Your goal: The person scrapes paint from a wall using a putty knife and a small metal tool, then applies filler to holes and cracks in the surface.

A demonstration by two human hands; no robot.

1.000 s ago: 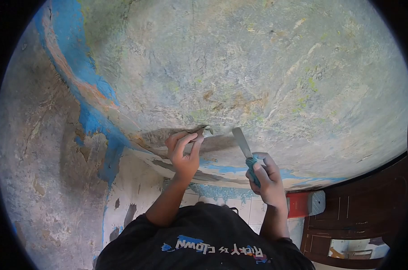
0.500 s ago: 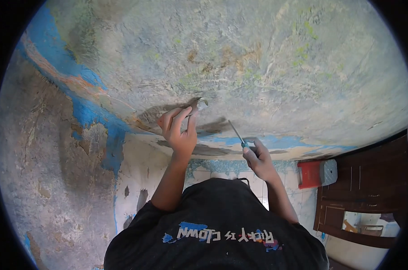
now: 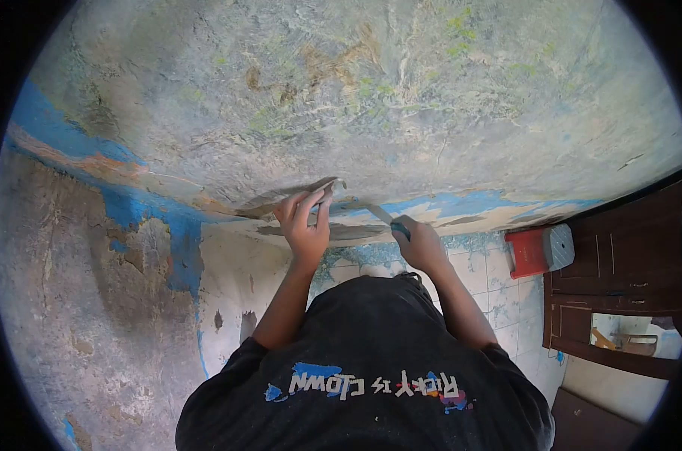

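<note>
My left hand (image 3: 307, 233) is at the wall (image 3: 401, 135), its thumb and fingers pinched around a thin, grey-brown piece (image 3: 329, 188) with a pale curled tip; whether it is loose or attached to the wall is unclear. To its right, my right hand (image 3: 423, 246) grips the teal handle of a slim metal tool (image 3: 380, 213). The blurred shaft points up and left, and its tip is near the wall surface just right of my left hand. Around both hands the wall shows rough grey plaster and blue paint.
Another wall (image 3: 78, 263) with flaking blue and grey paint stands on the left. On the right are a red and grey stool (image 3: 529, 252) and a dark wooden cabinet (image 3: 619, 259). Pale floor tiles (image 3: 499, 286) show below the wall.
The view has shifted, with the wall marks now further left. My right hand has moved left and up, bringing the tool closer to my left hand, which keeps its pinch.
</note>
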